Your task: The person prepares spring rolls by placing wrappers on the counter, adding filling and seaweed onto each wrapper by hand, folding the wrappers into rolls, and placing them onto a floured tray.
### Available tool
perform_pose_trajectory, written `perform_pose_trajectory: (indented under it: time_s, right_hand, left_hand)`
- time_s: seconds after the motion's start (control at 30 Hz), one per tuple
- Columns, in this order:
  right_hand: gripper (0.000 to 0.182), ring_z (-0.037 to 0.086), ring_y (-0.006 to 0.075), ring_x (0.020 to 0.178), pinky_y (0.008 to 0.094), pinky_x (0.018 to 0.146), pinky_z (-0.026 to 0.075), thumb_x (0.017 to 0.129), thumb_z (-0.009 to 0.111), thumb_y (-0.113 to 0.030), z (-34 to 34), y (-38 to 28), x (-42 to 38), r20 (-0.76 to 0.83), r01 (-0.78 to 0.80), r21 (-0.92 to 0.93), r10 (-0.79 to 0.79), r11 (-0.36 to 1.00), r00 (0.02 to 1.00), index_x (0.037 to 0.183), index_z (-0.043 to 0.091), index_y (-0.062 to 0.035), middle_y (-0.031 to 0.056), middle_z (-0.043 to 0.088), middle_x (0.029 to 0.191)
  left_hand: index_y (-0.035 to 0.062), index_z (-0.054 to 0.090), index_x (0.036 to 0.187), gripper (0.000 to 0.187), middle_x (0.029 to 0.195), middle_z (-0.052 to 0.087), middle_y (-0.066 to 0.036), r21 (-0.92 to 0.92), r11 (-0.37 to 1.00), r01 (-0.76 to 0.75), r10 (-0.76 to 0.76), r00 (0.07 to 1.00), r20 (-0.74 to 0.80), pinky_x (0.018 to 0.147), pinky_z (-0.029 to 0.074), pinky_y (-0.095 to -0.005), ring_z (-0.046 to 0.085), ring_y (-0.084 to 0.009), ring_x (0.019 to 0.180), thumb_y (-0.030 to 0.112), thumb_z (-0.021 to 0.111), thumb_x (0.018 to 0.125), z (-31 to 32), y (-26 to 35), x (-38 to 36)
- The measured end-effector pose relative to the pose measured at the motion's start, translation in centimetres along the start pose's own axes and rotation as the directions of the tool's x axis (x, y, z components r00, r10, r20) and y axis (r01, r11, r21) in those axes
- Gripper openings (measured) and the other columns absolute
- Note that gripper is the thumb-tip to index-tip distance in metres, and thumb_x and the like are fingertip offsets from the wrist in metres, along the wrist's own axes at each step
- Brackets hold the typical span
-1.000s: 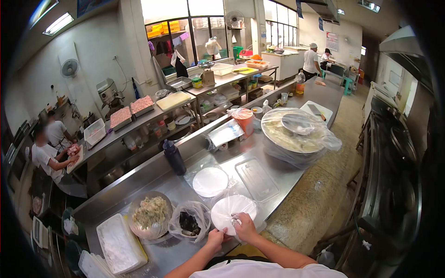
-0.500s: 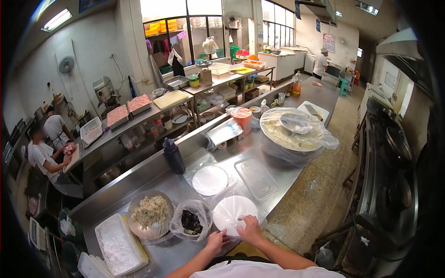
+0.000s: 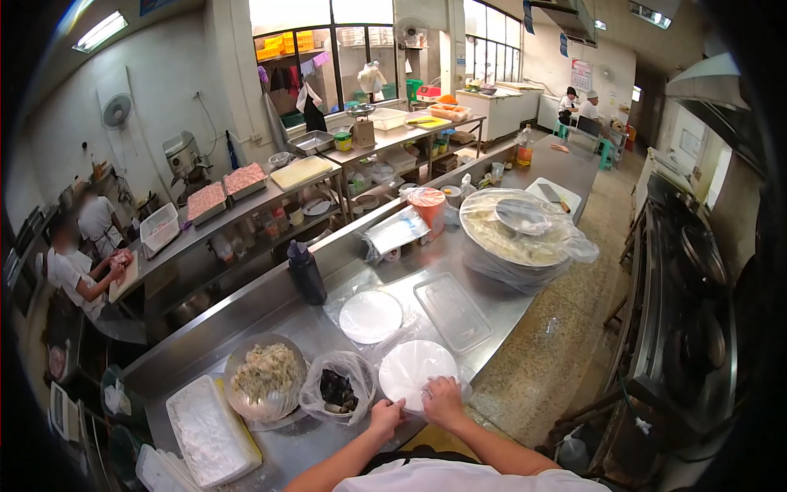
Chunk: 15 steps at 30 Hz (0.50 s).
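Observation:
A round white disc (image 3: 416, 366), with clear plastic film around its edge, lies on the steel counter right in front of me. My left hand (image 3: 388, 416) pinches the near left part of its rim, thumb and forefinger close together. At the near right edge, my right hand (image 3: 443, 401) has its fingers curled down on the disc, with the fingertips partly hidden. Left of it stands a bowl (image 3: 313, 400) lined with a plastic bag that holds dark, wet-looking pieces. Beyond the disc sits another white disc (image 3: 370, 316) on plastic film.
Farther left are a bowl of chopped filling (image 3: 266, 381) and a tub of white powder (image 3: 205, 430). A clear lid (image 3: 452, 313), dark squeeze bottle (image 3: 305, 275) and plastic-covered basin (image 3: 516, 234) stand beyond. Two people work with meat (image 3: 121, 257) at the far left.
My right hand has shifted toward the disc's near edge, its fingers curling in more. My left hand stays at the rim. At the far end a second person now shows, seated.

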State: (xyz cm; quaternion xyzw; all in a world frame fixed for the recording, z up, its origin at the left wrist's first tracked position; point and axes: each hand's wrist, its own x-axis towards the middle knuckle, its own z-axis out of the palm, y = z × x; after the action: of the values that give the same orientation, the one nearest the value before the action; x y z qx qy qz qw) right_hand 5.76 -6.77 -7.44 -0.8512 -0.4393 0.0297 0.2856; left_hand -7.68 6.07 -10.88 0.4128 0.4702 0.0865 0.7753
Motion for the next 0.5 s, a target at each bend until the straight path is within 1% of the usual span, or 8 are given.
perform_pose_trajectory:
  time_s: [0.03, 0.13, 0.23, 0.3, 0.33, 0.37, 0.43, 0.5]
  right_hand:
    - [0.035, 0.058, 0.0437, 0.124, 0.0549, 0.109, 0.046, 0.086, 0.075, -0.025, -0.1, 0.2, 0.0, 0.026, -0.004, -0.008, 0.004, 1.000, 1.000, 0.116, 0.077, -0.0048, 0.0221, 0.067, 0.137]
    - [0.048, 0.055, 0.0508, 0.126, 0.0585, 0.111, 0.045, 0.087, 0.075, -0.027, -0.3, 0.0, -1.4, -0.033, -0.081, -0.161, 0.077, 0.984, 0.996, 0.125, 0.069, -0.0003, 0.0313, 0.058, 0.143]
    - [0.059, 0.052, 0.0564, 0.127, 0.0622, 0.113, 0.043, 0.087, 0.077, -0.028, 1.9, 2.1, -2.2, -0.055, -0.088, -0.184, 0.079, 0.979, 0.995, 0.134, 0.062, 0.0041, 0.0373, 0.052, 0.142]
    - [0.060, 0.052, 0.0562, 0.128, 0.0626, 0.114, 0.043, 0.087, 0.077, -0.028, 2.1, 3.2, -1.5, 0.023, -0.122, -0.057, 0.123, 0.991, 0.992, 0.135, 0.061, 0.0056, 0.0369, 0.054, 0.138]
    - [0.061, 0.052, 0.0561, 0.128, 0.0628, 0.114, 0.042, 0.087, 0.077, -0.027, 2.1, 3.4, -1.2, 0.072, -0.140, 0.006, 0.139, 0.990, 0.988, 0.135, 0.061, 0.0064, 0.0367, 0.055, 0.135]
    - [0.061, 0.052, 0.0555, 0.128, 0.0621, 0.115, 0.042, 0.087, 0.077, -0.027, 2.1, 3.7, -0.8, 0.076, -0.144, 0.013, 0.143, 0.989, 0.987, 0.136, 0.061, 0.0063, 0.0363, 0.055, 0.135]
    - [0.063, 0.052, 0.0543, 0.129, 0.0607, 0.116, 0.042, 0.087, 0.078, -0.027, 2.1, 4.0, -0.1, 0.086, -0.150, 0.029, 0.147, 0.988, 0.985, 0.137, 0.061, 0.0062, 0.0356, 0.055, 0.133]
    - [0.062, 0.052, 0.0533, 0.130, 0.0599, 0.116, 0.042, 0.087, 0.077, -0.028, 1.9, 4.0, 0.1, 0.070, -0.122, -0.001, 0.122, 0.993, 0.990, 0.137, 0.061, 0.0055, 0.0353, 0.055, 0.135]
  left_hand:
    - [-0.0032, 0.061, 0.129, 0.032, 0.118, 0.071, -0.015, 0.046, 0.998, 0.050, -0.050, 0.999, -0.006, 0.090, 0.065, -0.0472, 0.073, -0.0265, 0.104, 0.016, 0.072, 0.106, -0.2, -0.3, 0.3]
    - [-0.0033, 0.054, 0.141, 0.041, 0.131, 0.067, -0.020, -0.060, 0.978, 0.198, -0.193, 0.978, 0.075, 0.097, 0.062, -0.0513, 0.071, -0.0327, 0.118, 0.018, 0.067, 0.109, -0.4, -1.0, -0.3]
    - [-0.0030, 0.045, 0.152, 0.049, 0.144, 0.061, -0.022, -0.212, 0.947, 0.240, -0.167, 0.936, 0.311, 0.108, 0.057, -0.0554, 0.065, -0.0370, 0.130, 0.021, 0.061, 0.112, 0.0, -0.9, 0.3]
    - [-0.0025, 0.045, 0.153, 0.048, 0.147, 0.060, -0.022, -0.270, 0.938, 0.215, -0.111, 0.929, 0.353, 0.113, 0.053, -0.0561, 0.062, -0.0375, 0.136, 0.021, 0.059, 0.113, 1.2, -0.4, 1.1]
    - [-0.0022, 0.045, 0.153, 0.048, 0.149, 0.059, -0.022, -0.304, 0.930, 0.205, -0.084, 0.926, 0.367, 0.116, 0.050, -0.0564, 0.060, -0.0377, 0.138, 0.021, 0.057, 0.113, 1.5, -0.2, 1.4]
    - [-0.0011, 0.048, 0.151, 0.048, 0.149, 0.060, -0.019, -0.302, 0.930, 0.208, -0.078, 0.917, 0.391, 0.117, 0.049, -0.0542, 0.058, -0.0361, 0.141, 0.023, 0.061, 0.112, 1.6, 0.1, 1.6]
    - [0.0003, 0.050, 0.151, 0.048, 0.150, 0.059, -0.018, -0.249, 0.945, 0.214, -0.124, 0.935, 0.332, 0.116, 0.050, -0.0521, 0.058, -0.0356, 0.141, 0.025, 0.062, 0.111, 1.8, 0.8, 1.3]
    - [0.0017, 0.050, 0.151, 0.049, 0.151, 0.060, -0.017, -0.169, 0.963, 0.211, -0.155, 0.943, 0.294, 0.115, 0.050, -0.0505, 0.058, -0.0351, 0.141, 0.027, 0.064, 0.111, 1.2, 0.7, 1.0]
